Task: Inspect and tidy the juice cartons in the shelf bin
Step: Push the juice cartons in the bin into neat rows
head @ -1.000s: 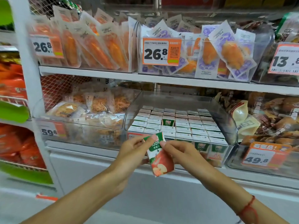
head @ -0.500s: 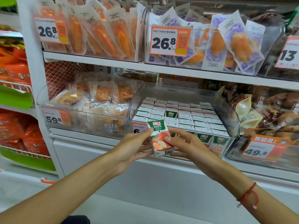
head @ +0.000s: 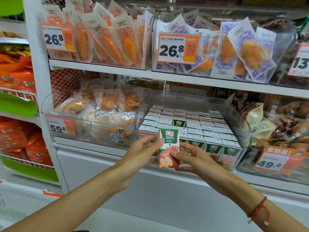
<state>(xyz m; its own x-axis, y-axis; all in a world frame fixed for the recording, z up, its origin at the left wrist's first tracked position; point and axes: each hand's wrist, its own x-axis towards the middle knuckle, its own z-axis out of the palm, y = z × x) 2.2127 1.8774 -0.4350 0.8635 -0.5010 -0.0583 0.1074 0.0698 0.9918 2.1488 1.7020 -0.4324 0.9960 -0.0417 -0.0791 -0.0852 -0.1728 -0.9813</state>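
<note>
1. Here, the left hand [head: 142,150] pinches the upper left edge of the held juice carton [head: 168,148], thumb on the front face near the green band, fingers behind it.
2. The carton stands upright, long axis running 12 to 6 o'clock, printed face toward the camera, in front of the front left corner of the clear shelf bin [head: 242,124].
3. The right hand [head: 194,156] holds the lower right part, thumb tip pressed on the apple picture; its other fingers are spread loosely below and behind.
4. From the grip, an open slot [head: 178,129] seems to lie at about 12 o'clock, just behind the carton, before a taller-showing carton [head: 179,122] among the packed rows [head: 207,124].
5. Both hands are equally near; I judge a short lift up and back would seat it, keeping that axis vertical.
</note>
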